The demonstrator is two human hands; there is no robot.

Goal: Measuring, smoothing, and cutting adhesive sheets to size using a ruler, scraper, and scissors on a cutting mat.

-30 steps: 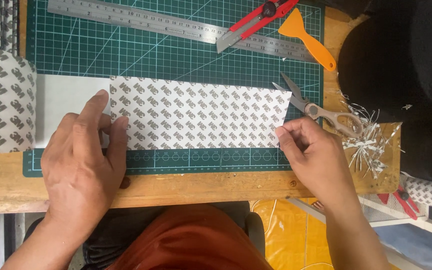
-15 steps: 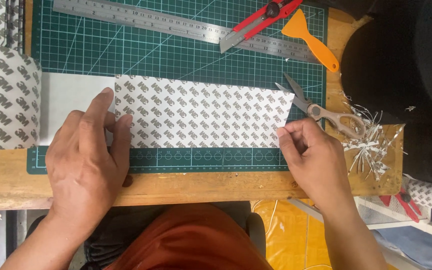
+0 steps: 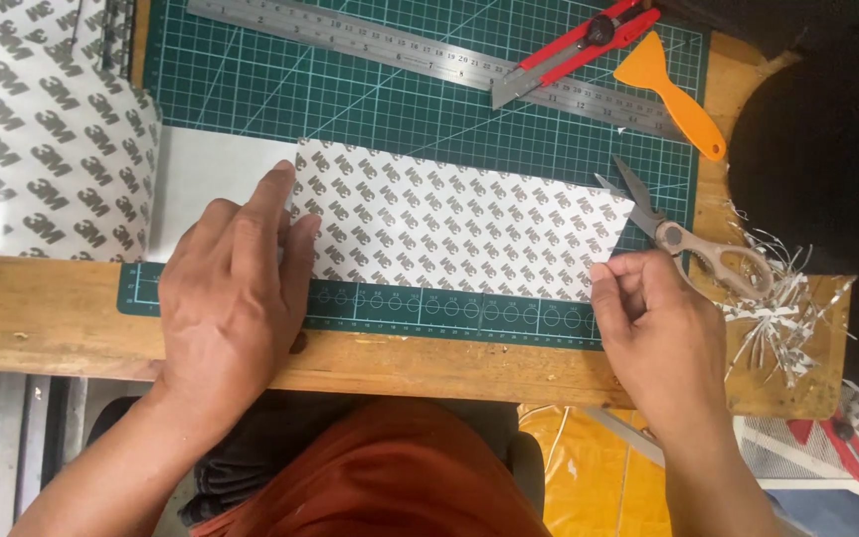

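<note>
a view from above showed a person's two bare hands working a printed backing sheet (image 3: 459, 234), white with a repeating grey pattern, lying on a green cutting mat (image 3: 370, 109) over a wooden bench (image 3: 52, 308). the left hand (image 3: 236, 288) lay flat with fingers together, pressing the sheet's left end where it met a plain white strip (image 3: 216, 184). the right hand (image 3: 653, 323) pinched the sheet's lower right corner between thumb and fingers. scissors (image 3: 693, 239) lay just beside that corner, with pale paper shavings (image 3: 782, 318) near them. a steel ruler (image 3: 429, 55), a red utility knife (image 3: 579, 45) and an orange scraper (image 3: 673, 94) lay at the far edge of the mat. a large roll of the same patterned material (image 3: 42, 139) sat at the left. the sheet could crease or skew if the corner were pulled while the left hand held unevenly, and the open scissor tips sat close to the right fingers. the roll was cut off by the frame, the right fingertips hid the corner's edge, and whether any layer was separating there could not be made out.
</note>
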